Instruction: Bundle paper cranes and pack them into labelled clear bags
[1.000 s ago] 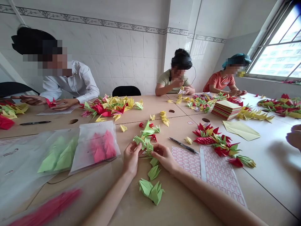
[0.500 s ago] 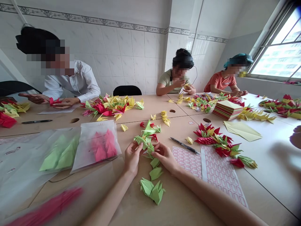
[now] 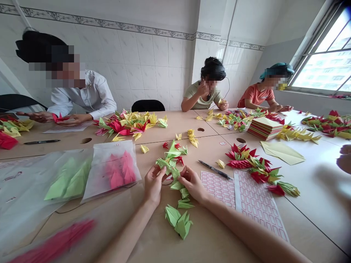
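My left hand (image 3: pixel 153 183) pinches a green folded paper crane (image 3: pixel 161 164) between thumb and fingers. Close to its right, my right hand (image 3: pixel 193 184) grips another green paper crane (image 3: pixel 174 172) with thumb and fingertips. Just below the fingers lie more green folded papers (image 3: pixel 184 195), partly behind my right hand. Nearer to me, two green cranes (image 3: pixel 178 221) rest side by side on the table. Beyond my hands are further green cranes (image 3: pixel 173 150) and small red ones (image 3: pixel 179 160). Whether a thread joins the pieces, I cannot tell.
Clear plastic bags (image 3: pixel 111 164) with pink and green folded paper lie left. A pen (image 3: pixel 215 170), label sheets (image 3: pixel 257 204) and a row of coloured cranes (image 3: pixel 255 164) are right. A stack of square paper (image 3: pixel 265 128) stands farther back. Three people sit across the table.
The green papers below my hands have shifted slightly right and turned, while my hands stay nearly in place. Across the table, the middle person has raised one hand to the head.
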Available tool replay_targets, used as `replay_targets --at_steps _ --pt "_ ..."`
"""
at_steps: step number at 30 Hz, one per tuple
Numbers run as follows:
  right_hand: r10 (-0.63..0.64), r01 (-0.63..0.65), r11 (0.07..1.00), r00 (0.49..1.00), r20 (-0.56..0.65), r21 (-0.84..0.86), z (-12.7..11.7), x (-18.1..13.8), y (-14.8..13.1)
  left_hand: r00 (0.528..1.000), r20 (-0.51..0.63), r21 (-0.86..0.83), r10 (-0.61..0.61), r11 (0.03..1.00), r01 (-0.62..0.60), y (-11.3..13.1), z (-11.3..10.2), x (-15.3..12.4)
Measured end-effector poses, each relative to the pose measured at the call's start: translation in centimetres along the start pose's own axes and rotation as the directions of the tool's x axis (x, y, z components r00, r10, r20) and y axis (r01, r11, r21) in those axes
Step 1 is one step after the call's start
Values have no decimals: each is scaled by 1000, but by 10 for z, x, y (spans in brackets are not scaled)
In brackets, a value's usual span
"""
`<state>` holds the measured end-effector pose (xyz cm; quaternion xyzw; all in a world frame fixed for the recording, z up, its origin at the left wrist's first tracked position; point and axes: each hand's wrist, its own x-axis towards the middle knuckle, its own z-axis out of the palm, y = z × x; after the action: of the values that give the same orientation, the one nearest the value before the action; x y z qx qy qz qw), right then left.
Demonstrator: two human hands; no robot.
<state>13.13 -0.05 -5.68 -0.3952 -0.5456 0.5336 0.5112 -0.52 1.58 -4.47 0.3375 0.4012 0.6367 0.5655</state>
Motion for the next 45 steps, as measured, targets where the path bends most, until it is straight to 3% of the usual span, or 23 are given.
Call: replay_targets --at_steps 10,17,20,27,32,35,40,42,45 --pt "-98 113 962 993 71 -247 0 -2 1 1000 21 -16 -12 1000 13 2 -1 1" --pt "-174 171 888 984 32 -427 -1 -5 0 999 31 -4 -18 1000 18 1 0 -1" --pt "-160 182 894 983 87 -410 -1 -7 -3 999 48 3 -23 1000 23 1 0 -1" --pt "-36 62 979 990 136 -195 0 -8 -17 998 58 -10 -35 999 36 3 2 -2" --pt "-23 51 987 983 180 -151 1 -5 -10 996 80 -4 -40 999 40 4 0 -3" --pt "-7 58 959 983 182 -276 0 -4 -8 996 86 -10 -25 1000 26 3 -3 -1" --pt "-62 177 813 973 220 -554 0 -4 -10 992 126 -36 -17 999 22 3 -1 -1" --pt "-100 196 791 976 194 -579 0 -4 -10 992 129 -45 -11 999 17 4 0 -2" --pt "-129 171 830 985 115 -530 0 -5 -6 993 118 -48 7 999 -1 5 0 -1"
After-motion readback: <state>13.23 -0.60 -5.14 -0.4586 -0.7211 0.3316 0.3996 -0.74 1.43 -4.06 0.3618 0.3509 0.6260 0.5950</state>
